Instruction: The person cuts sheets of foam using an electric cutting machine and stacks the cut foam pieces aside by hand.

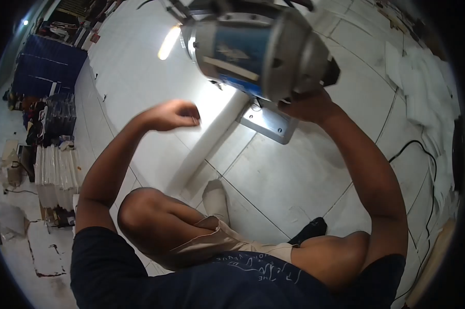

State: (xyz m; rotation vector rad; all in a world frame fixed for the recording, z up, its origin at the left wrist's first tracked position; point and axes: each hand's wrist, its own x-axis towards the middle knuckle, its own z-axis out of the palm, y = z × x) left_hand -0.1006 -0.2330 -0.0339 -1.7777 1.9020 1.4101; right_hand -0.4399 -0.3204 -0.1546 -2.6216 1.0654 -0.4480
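Note:
A cloth cutting machine (240,49) with a grey and blue motor body stands upright, its flat metal base plate (268,123) on the tiled floor. My right hand (312,106) is closed at the underside of the motor's right end; the motor hides part of the fingers. Left of the machine, my left hand (173,115) hovers above thick white layered material (139,98), apart from the machine. Its fingers are curled and pinched together, slightly blurred. Whatever they may hold is too small to make out. The base plate sits beside the edge of the white material.
A black cable (423,147) runs along the floor at right, near heaped white sheets (423,92). Stacked wrapped packs (57,170) and a dark blue pile (47,67) line the left side. My crossed legs (160,221) are close in front. A light (169,42) glows beside the motor.

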